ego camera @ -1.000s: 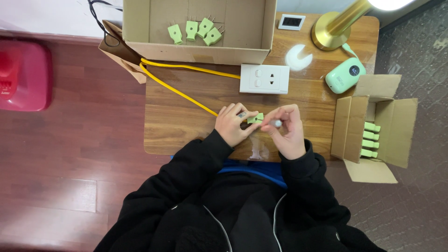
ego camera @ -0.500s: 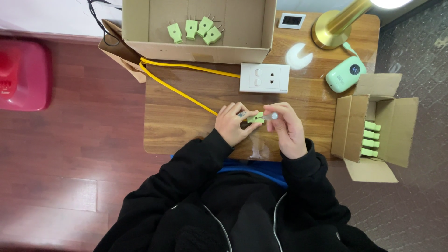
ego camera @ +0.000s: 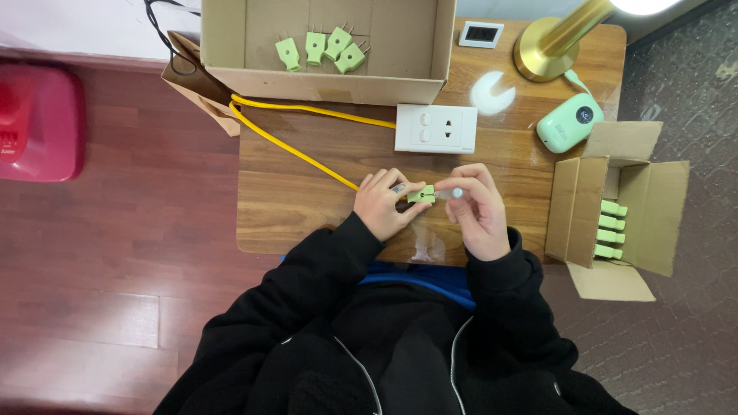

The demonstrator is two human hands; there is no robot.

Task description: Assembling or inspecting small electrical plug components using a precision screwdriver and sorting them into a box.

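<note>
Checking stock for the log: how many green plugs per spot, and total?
Big box, plugs: 4
Small box, plugs: 4
Between left hand and right hand, plug: 1
Total: 9

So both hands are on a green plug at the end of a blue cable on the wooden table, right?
Not quite. The head view shows the cable is yellow, not blue. The rest holds: the left hand and right hand meet on a green plug at the cable's end, over the wooden table.
</note>
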